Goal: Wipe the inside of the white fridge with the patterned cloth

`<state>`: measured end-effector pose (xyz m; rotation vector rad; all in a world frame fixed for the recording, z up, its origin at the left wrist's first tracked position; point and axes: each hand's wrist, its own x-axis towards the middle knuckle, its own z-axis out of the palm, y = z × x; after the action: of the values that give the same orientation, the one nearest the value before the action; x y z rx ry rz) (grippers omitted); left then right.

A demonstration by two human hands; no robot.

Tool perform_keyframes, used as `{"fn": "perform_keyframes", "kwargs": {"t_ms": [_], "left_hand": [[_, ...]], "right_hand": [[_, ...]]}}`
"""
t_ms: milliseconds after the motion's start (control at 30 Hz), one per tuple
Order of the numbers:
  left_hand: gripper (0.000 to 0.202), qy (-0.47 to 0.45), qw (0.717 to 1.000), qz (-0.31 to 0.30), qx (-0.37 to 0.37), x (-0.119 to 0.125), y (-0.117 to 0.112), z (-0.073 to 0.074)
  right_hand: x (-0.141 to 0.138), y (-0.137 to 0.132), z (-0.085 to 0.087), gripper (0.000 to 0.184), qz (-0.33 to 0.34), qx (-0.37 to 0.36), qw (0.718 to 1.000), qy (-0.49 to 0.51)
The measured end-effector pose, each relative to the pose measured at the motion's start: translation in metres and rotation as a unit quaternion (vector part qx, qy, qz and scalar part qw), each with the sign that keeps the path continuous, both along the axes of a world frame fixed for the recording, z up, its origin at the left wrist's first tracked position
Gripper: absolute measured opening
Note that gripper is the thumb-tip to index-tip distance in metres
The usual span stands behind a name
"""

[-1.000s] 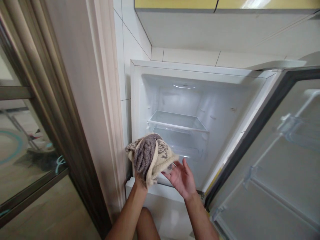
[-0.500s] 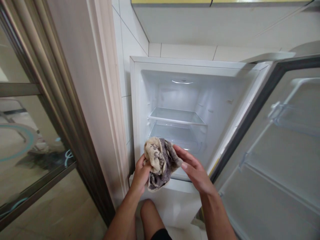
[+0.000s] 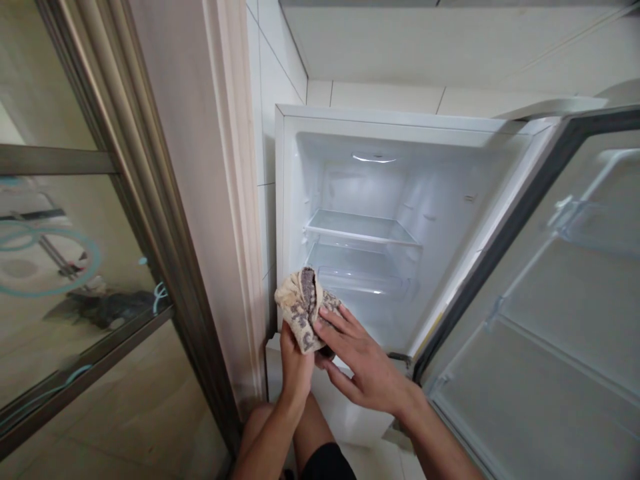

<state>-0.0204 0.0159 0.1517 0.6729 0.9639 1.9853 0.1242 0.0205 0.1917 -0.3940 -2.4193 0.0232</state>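
Observation:
A crumpled beige and grey-brown patterned cloth (image 3: 300, 310) is bunched up in front of the refrigerator opening. My left hand (image 3: 295, 363) grips it from below, with its thumb up along the near side. On the right side of the cloth lies my right hand (image 3: 357, 353), its fingers over the fabric and its thumb lower down, so the cloth sits between them. Behind both hands stands the refrigerator (image 3: 450, 180), its inside lit. A glass shelf (image 3: 360, 227) and a clear drawer (image 3: 360, 283) show inside; the cloth hides part of the lower left.
The refrigerator door (image 3: 565, 287) stands wide open at the right, with clear racks on it. Close on the left are a pale door frame (image 3: 220, 200) and a brown metal-framed glass door (image 3: 145, 220). A cabinet (image 3: 450, 40) overhangs above. My knees are just below the hands.
The cloth has been folded into a more compact bundle and shifted slightly left. My right hand has moved left from its edge and now lies over it. The view has shifted a little.

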Motion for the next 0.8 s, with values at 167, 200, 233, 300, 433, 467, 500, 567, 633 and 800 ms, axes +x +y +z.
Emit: {"fn": "perform_keyframes", "kwargs": {"t_ms": [167, 200, 233, 300, 433, 467, 500, 567, 633, 800], "left_hand": [[0.047, -0.197, 0.965, -0.171, 0.004, -0.001, -0.006, 0.011], [0.050, -0.208, 0.960, -0.185, 0.007, -0.001, -0.007, 0.013], [0.052, -0.207, 0.959, -0.191, 0.004, -0.001, -0.009, 0.014], [0.056, -0.188, 0.964, -0.186, -0.025, 0.000, -0.010, 0.013], [0.057, -0.183, 0.970, -0.140, -0.083, 0.002, -0.008, 0.009], [0.055, -0.192, 0.969, -0.127, -0.087, 0.002, -0.006, 0.009], [0.053, -0.198, 0.970, -0.114, -0.087, 0.002, -0.005, 0.010], [0.050, -0.199, 0.972, -0.094, -0.079, 0.000, -0.001, 0.012], [0.050, -0.187, 0.976, -0.091, -0.061, -0.006, 0.002, 0.013], [0.069, -0.092, 0.981, -0.170, -0.014, -0.025, 0.004, 0.013]], "right_hand": [[0.002, 0.015, -0.011, 0.088, -0.020, 0.022, 1.000, 0.004], [0.002, 0.015, -0.012, 0.089, -0.021, 0.017, 1.000, 0.001], [0.002, 0.015, -0.013, 0.090, -0.018, 0.010, 1.000, -0.005], [-0.001, 0.012, -0.012, 0.091, -0.005, -0.009, 1.000, -0.028], [-0.007, 0.000, -0.008, 0.092, 0.021, -0.052, 0.997, -0.054], [-0.007, -0.003, -0.007, 0.091, 0.029, -0.061, 0.997, -0.047], [-0.006, -0.004, -0.007, 0.089, 0.042, -0.069, 0.996, -0.033], [0.002, -0.005, -0.007, 0.083, 0.072, -0.091, 0.993, 0.014], [0.014, -0.003, -0.008, 0.074, 0.070, -0.126, 0.985, 0.092], [0.036, 0.022, -0.003, 0.051, -0.040, -0.361, 0.876, 0.318]]}}
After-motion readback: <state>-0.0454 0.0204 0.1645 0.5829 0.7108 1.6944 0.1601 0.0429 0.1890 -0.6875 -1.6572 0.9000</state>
